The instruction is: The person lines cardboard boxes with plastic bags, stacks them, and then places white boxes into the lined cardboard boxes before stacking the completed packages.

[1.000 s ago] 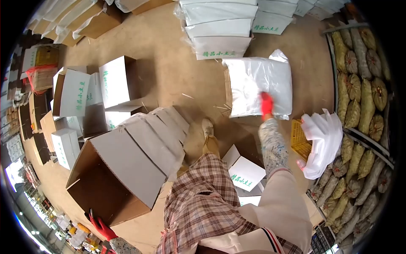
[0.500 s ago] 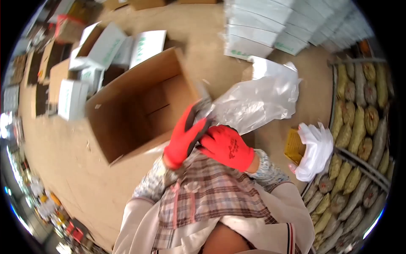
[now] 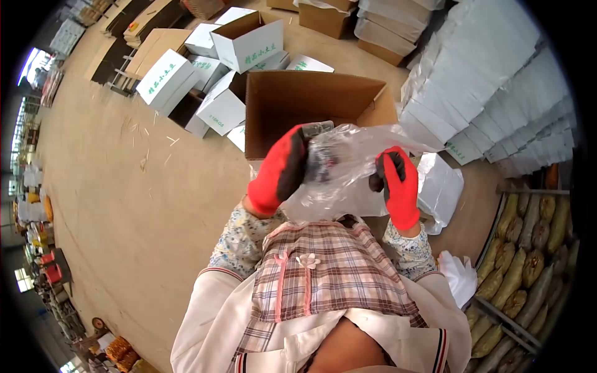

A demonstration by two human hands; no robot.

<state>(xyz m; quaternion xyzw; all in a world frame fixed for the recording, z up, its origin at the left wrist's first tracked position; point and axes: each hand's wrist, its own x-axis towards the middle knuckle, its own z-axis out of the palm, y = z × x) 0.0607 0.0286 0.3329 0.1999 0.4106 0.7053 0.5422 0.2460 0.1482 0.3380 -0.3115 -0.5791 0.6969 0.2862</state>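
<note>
Both my hands wear red gloves with black palms and work on a clear plastic bag, stretched between them in front of my apron. My left hand grips the bag's left side, its fingers partly hidden behind the crinkled, shiny film. On the right, my right hand pinches the film between bent fingers and thumb. Just beyond the bag stands an open brown cardboard box, and the film overlaps its near side in this view. Loose plastic hangs below my hands toward the apron.
White cartons with green print lie in a heap beyond the box. Stacked white cartons rise at the right. A silvery-white packet lies by my right hand. Filled bags sit in a metal-framed rack at the lower right.
My hands have moved apart from being close together, spreading the bag between them. The view has turned left, so the box now appears straight ahead and the yellow basket is out of sight.
</note>
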